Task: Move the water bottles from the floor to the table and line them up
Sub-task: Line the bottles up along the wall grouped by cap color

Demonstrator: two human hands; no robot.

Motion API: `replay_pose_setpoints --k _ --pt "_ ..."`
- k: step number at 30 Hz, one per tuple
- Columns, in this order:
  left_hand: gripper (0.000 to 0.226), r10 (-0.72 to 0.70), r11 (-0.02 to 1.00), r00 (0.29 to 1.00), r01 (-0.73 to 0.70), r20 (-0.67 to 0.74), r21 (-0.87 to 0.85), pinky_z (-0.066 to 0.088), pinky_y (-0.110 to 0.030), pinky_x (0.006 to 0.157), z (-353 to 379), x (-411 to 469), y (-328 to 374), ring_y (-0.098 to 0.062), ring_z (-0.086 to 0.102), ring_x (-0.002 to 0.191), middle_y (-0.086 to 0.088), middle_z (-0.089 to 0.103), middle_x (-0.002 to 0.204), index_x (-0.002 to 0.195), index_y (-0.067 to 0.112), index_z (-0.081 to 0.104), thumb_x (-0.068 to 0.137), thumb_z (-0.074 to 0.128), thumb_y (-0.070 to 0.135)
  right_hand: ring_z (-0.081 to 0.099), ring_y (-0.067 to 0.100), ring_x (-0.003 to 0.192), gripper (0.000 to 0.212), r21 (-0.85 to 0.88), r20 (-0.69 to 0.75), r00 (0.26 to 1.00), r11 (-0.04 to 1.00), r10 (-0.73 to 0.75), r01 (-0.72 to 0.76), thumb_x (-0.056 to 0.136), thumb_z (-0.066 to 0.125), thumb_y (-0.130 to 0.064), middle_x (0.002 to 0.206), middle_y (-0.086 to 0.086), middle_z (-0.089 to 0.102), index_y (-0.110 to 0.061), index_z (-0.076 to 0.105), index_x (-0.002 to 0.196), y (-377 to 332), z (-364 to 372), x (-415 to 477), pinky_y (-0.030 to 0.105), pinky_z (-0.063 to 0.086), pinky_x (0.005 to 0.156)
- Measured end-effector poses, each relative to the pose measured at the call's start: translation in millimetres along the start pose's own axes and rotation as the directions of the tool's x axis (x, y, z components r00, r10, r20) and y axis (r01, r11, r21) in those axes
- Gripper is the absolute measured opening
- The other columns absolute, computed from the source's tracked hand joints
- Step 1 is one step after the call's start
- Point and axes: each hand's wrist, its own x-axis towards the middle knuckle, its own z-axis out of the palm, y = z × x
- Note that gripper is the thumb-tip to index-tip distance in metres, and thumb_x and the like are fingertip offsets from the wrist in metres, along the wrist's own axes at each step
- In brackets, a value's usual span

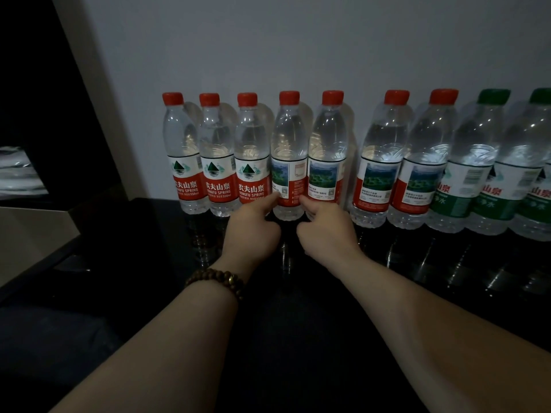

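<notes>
1. Keep both wrists low over the dark table (432,263), lower centre of the frame, with the bead bracelet (219,281) clear of the surface.
2. Hold the left hand (253,231) and right hand (325,231) as shown: index extended, remaining fingers curled in, grasping nothing.
3. Push low, on the bottom band of the label, never near the cap; judged safest against tipping.
4. Set the left index fingertip (276,197) against the fourth bottle (289,150) from the left, at the lower left of its label.
5. Set the right index fingertip (303,200) against the fifth bottle (326,150), at its lower left edge, just beside the fourth.
6. Nudge in small strokes until flush with the three bottles (214,156) at centre left; judged outstanding: the gap right of the fifth bottle.
7. Confirm the row stands upright on the table against the wall (298,40), from left of centre to the right edge.
</notes>
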Motion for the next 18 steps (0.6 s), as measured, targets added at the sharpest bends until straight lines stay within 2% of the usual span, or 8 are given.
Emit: replay_pose_setpoints --k 2,5,7,9,11,13,15,18 --pt "0.076 -0.006 1.0 1.0 0.006 0.025 0.007 0.036 -0.02 0.101 0.1 0.7 -0.4 -0.015 0.049 0.136 0.004 0.057 0.147 0.148 0.028 0.051 0.081 0.057 -0.006 0.053 0.017 0.136 0.079 0.011 0.019 1.0 1.0 -0.006 0.006 0.068 0.054 -0.017 0.147 -0.007 0.058 -0.031 0.055 0.145 0.2 0.6 0.5 0.023 0.04 0.107" --pt "0.083 0.001 0.999 0.999 -0.004 0.049 0.048 0.035 -0.019 0.098 0.2 0.7 0.1 -0.016 0.047 0.137 0.005 0.053 0.151 0.153 0.035 0.041 0.082 0.058 -0.003 0.059 0.016 0.128 0.082 0.038 0.035 0.999 0.999 -0.001 0.0 0.062 0.049 -0.019 0.143 -0.009 0.061 -0.037 0.058 0.141 -0.6 0.9 1.0 0.034 0.055 0.102" --pt "0.084 0.008 0.999 0.999 -0.01 0.037 0.041 0.036 -0.011 0.09 0.3 -0.4 0.7 -0.011 0.049 0.131 0.007 0.055 0.148 0.153 0.036 0.041 0.08 0.058 -0.003 0.06 0.016 0.128 0.083 0.066 0.033 0.999 0.998 0.004 -0.006 0.06 0.049 -0.018 0.142 -0.008 0.062 -0.034 0.06 0.14 -0.3 1.5 1.6 0.037 0.056 0.101" --pt "0.079 0.02 1.0 1.0 -0.02 -0.003 -0.006 0.033 -0.003 0.084 0.7 -1.2 1.0 -0.009 0.051 0.129 0.007 0.059 0.143 0.149 0.032 0.049 0.08 0.058 -0.005 0.057 0.015 0.132 0.083 0.097 0.015 1.0 0.995 0.018 -0.02 0.059 0.048 -0.016 0.143 -0.006 0.062 -0.029 0.06 0.141 1.5 1.5 3.2 0.039 0.052 0.106" --pt "0.073 0.019 1.0 0.999 -0.02 -0.032 -0.021 0.035 -0.01 0.095 0.8 -1.0 0.9 -0.013 0.052 0.133 0.005 0.061 0.143 0.145 0.027 0.055 0.079 0.059 -0.004 0.055 0.015 0.134 0.085 0.117 0.005 0.999 0.992 0.034 -0.035 0.06 0.049 -0.014 0.145 -0.006 0.06 -0.026 0.058 0.143 2.2 1.9 3.9 0.043 0.055 0.103" --pt "0.072 0.013 1.0 1.0 -0.013 -0.024 -0.001 0.034 -0.018 0.102 1.0 -0.7 1.2 -0.015 0.05 0.136 0.003 0.059 0.145 0.145 0.027 0.055 0.079 0.059 -0.003 0.057 0.018 0.131 0.086 0.109 0.004 0.999 0.993 0.04 -0.04 0.061 0.049 -0.015 0.146 -0.008 0.059 -0.028 0.055 0.145 1.1 1.8 3.5 0.049 0.061 0.09" --pt "0.076 0.0 1.0 1.0 0.0 0.004 0.001 0.036 -0.021 0.103 1.0 -0.1 1.4 -0.015 0.048 0.138 0.004 0.056 0.148 0.148 0.029 0.052 0.079 0.058 -0.003 0.059 0.02 0.129 0.087 0.082 0.009 1.0 0.996 0.025 -0.025 0.06 0.048 -0.017 0.146 -0.009 0.059 -0.03 0.054 0.146 1.5 2.2 4.3 0.047 0.061 0.091" --pt "0.08 -0.008 1.0 0.999 0.008 0.032 -0.01 0.035 -0.019 0.099 0.9 1.0 0.8 -0.016 0.047 0.138 0.004 0.053 0.15 0.151 0.031 0.046 0.079 0.057 -0.003 0.058 0.014 0.13 0.084 0.053 0.015 1.0 0.999 0.007 -0.008 0.059 0.048 -0.018 0.14 -0.01 0.063 -0.032 0.058 0.142 3.6 3.0 6.1 0.036 0.054 0.104"
